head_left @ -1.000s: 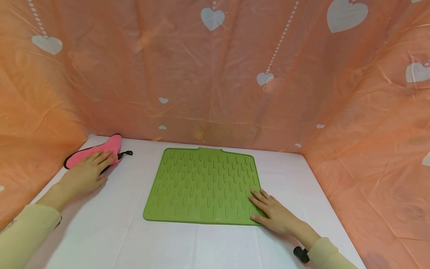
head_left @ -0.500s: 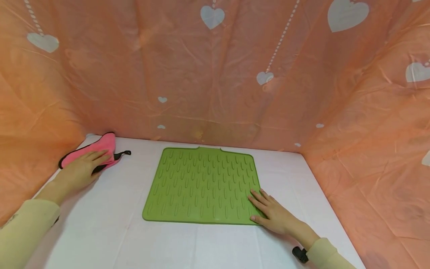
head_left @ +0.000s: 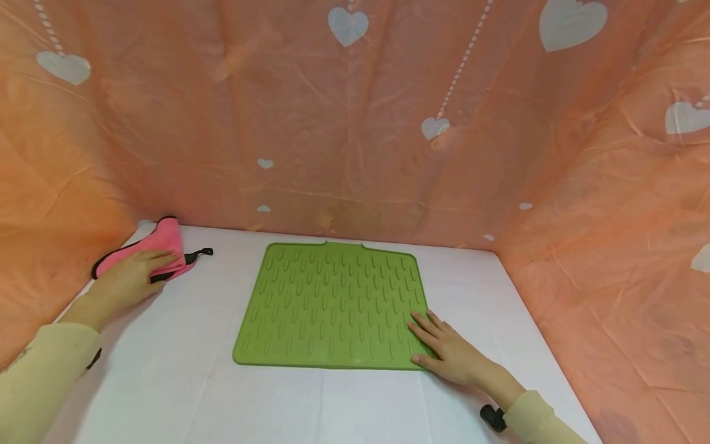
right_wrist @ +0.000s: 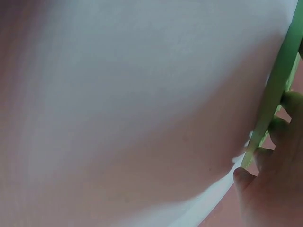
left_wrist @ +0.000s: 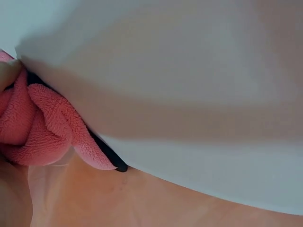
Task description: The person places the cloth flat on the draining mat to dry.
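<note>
At the far left, my left hand (head_left: 124, 280) grips a pink towel (head_left: 167, 237) with black edging and a small black loop. The left wrist view has the towel (left_wrist: 52, 125) bunched in soft folds between thumb and fingers; much of the hand lies outside that frame. A green ridged mat (head_left: 327, 308) lies flat in mid-table. On its near right corner rests my right hand (head_left: 452, 354), fingers spread and straight. From the right wrist view, those fingertips sit along the edge of the mat (right_wrist: 274, 90).
A white-covered table (head_left: 266, 407) carries the mat and towel. Orange sheeting with white hearts (head_left: 305, 154) rises along its back and both sides. The towel is close to the left sheet. Black straps show at both sleeves.
My left hand has moved slightly left and drawn the pink towel with it, gathering it tighter. My right hand stays on the mat. The head view has shifted a little.
</note>
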Tool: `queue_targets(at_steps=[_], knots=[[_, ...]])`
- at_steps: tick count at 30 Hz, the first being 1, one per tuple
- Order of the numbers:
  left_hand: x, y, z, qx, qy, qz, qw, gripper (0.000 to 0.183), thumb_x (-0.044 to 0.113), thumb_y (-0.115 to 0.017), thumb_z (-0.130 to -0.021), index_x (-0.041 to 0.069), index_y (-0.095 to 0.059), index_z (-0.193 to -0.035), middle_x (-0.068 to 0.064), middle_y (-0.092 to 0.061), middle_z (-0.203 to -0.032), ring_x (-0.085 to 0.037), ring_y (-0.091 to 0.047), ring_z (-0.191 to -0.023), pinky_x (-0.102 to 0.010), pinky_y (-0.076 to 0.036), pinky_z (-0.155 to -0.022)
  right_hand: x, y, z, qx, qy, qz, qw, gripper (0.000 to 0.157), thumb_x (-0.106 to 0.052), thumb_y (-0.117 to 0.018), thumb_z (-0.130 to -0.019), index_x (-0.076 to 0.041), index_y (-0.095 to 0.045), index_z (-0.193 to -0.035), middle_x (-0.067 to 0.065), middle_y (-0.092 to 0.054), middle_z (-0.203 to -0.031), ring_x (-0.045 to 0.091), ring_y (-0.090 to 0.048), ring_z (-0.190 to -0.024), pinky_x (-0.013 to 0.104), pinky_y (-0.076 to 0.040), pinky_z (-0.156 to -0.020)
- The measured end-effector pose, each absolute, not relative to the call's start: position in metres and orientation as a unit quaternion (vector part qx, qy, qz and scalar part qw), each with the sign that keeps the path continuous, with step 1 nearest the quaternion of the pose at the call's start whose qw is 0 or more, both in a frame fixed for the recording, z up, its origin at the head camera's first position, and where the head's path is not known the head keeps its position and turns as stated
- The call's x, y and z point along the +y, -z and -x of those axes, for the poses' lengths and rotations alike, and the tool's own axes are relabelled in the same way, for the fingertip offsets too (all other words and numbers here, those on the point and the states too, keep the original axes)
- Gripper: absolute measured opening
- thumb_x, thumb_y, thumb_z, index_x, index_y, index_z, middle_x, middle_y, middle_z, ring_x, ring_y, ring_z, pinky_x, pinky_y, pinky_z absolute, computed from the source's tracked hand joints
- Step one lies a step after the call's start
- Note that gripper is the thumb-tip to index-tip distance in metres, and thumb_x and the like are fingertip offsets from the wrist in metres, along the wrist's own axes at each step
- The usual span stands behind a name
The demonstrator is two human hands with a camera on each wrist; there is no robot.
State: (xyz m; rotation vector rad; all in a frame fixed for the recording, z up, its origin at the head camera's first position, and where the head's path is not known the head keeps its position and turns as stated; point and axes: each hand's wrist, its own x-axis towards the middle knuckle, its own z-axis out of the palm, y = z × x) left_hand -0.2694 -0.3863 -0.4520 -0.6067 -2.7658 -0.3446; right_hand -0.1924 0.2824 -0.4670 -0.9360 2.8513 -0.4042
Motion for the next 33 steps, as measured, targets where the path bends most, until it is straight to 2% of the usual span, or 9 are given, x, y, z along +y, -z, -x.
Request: queue_targets(at_steps=[8, 16, 20, 24, 30, 33], knots=[[-0.386, 0.444, 0.271, -0.961, 0.114, 0.205, 0.144, 0.055, 0.0, -0.084, -0.075, -0.004, -0.068, -0.127, -0.025, -0.068, -0.126, -0.047, -0.059, -0.118, -0.061, -0.049, -0.091, 0.281, 0.466, 0.194, 0.94, 0.13, 0.31, 0.056, 0.07, -0.047, -0.055, -0.106, -0.006, -0.038, -0.16, 0.015, -0.027, -0.169, 0.049, -0.017, -0.155, 0.067, -0.024, -0.119], [-0.382, 0.44, 0.264, -0.962, 0.114, 0.203, 0.14, 0.052, -0.005, -0.076, -0.074, -0.002, -0.07, -0.126, -0.026, -0.067, -0.125, -0.047, -0.058, -0.117, -0.057, -0.05, -0.086, 0.281, 0.468, 0.194, 0.939, 0.131, 0.312, 0.068, 0.071, -0.049, -0.053, -0.106, -0.006, -0.037, -0.161, 0.015, -0.026, -0.17, 0.049, -0.016, -0.155, 0.067, -0.024, -0.119], [-0.378, 0.436, 0.263, -0.96, 0.121, 0.192, 0.163, 0.051, -0.005, -0.073, -0.073, -0.004, -0.069, -0.124, -0.031, -0.064, -0.125, -0.05, -0.056, -0.115, -0.063, -0.049, -0.087, 0.282, 0.467, 0.193, 0.94, 0.13, 0.309, 0.067, 0.072, -0.05, -0.053, -0.106, -0.006, -0.037, -0.161, 0.015, -0.026, -0.17, 0.048, -0.016, -0.155, 0.066, -0.024, -0.119], [-0.372, 0.431, 0.265, -0.954, 0.149, 0.182, 0.184, 0.053, -0.006, -0.078, -0.074, -0.004, -0.066, -0.126, -0.031, -0.061, -0.126, -0.052, -0.053, -0.117, -0.066, -0.043, -0.093, 0.284, 0.467, 0.193, 0.941, 0.129, 0.308, 0.062, 0.071, -0.05, -0.053, -0.106, -0.006, -0.038, -0.161, 0.015, -0.027, -0.17, 0.048, -0.017, -0.155, 0.067, -0.025, -0.118], [-0.359, 0.414, 0.266, -0.938, 0.156, 0.205, 0.231, 0.053, -0.001, -0.087, -0.076, -0.002, -0.067, -0.125, -0.026, -0.064, -0.124, -0.047, -0.055, -0.118, -0.06, -0.042, -0.095, 0.284, 0.467, 0.192, 0.94, 0.131, 0.31, 0.062, 0.071, -0.05, -0.053, -0.106, -0.006, -0.038, -0.16, 0.015, -0.027, -0.169, 0.049, -0.017, -0.155, 0.067, -0.025, -0.118], [-0.349, 0.402, 0.266, -0.927, 0.154, 0.223, 0.259, 0.055, -0.002, -0.088, -0.073, -0.002, -0.069, -0.124, -0.024, -0.066, -0.122, -0.045, -0.057, -0.113, -0.058, -0.044, -0.092, 0.284, 0.467, 0.192, 0.94, 0.13, 0.311, 0.061, 0.072, -0.05, -0.053, -0.106, -0.006, -0.038, -0.16, 0.015, -0.027, -0.169, 0.049, -0.017, -0.155, 0.067, -0.025, -0.118]])
